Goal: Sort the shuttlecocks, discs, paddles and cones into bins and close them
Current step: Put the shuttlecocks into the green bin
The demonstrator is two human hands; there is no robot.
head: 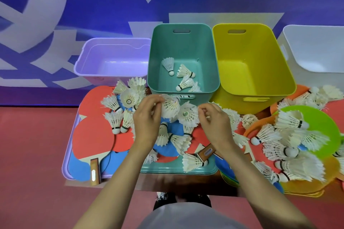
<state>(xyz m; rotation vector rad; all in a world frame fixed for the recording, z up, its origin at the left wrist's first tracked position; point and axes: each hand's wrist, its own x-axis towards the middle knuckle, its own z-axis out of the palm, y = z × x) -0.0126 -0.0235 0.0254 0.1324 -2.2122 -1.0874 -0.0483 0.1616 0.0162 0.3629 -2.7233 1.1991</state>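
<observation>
White feather shuttlecocks lie scattered over red paddles (93,135), blue discs (168,147) and a green disc (316,121) on the table. My left hand (147,119) grips one shuttlecock (170,107) by its feathers, just in front of the teal bin (183,48). That bin holds several shuttlecocks (183,75). My right hand (214,122) has curled fingers that pinch at another shuttlecock (187,116) beside it; the grip itself is hidden by the fingers.
A lilac bin (111,57), a yellow bin (251,61) and a white bin (316,48) stand open in a row with the teal one. Lilac and teal lids (176,170) lie under the pile. Orange discs (307,186) sit at the right.
</observation>
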